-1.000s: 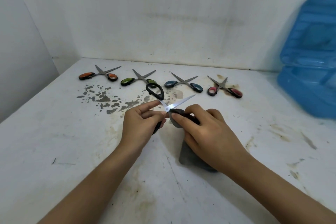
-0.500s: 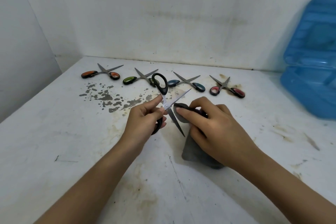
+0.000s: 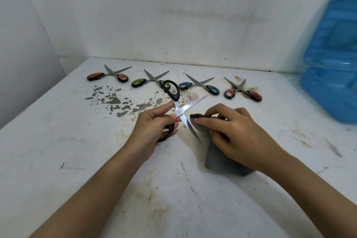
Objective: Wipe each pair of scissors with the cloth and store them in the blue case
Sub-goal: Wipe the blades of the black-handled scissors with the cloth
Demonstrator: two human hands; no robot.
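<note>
My left hand (image 3: 154,125) grips black-handled scissors (image 3: 180,109) near the pivot, with the blades spread wide apart above the table. My right hand (image 3: 234,131) pinches a grey cloth (image 3: 218,157) whose folded edge touches the lower blade; the rest of the cloth hangs down to the table. Further back lie the other pairs in a row: orange (image 3: 108,75), green (image 3: 147,81), teal (image 3: 199,86) and red (image 3: 242,92). The blue case (image 3: 332,75) stands open at the far right, its lid leaning against the wall.
The white table (image 3: 77,150) is stained, with flaked grey patches (image 3: 114,100) left of centre. White walls close off the back and the left side.
The scissors' blades have opened wider and the lower blade now points down toward the cloth. My right hand has shifted slightly right, with the cloth against that blade.
</note>
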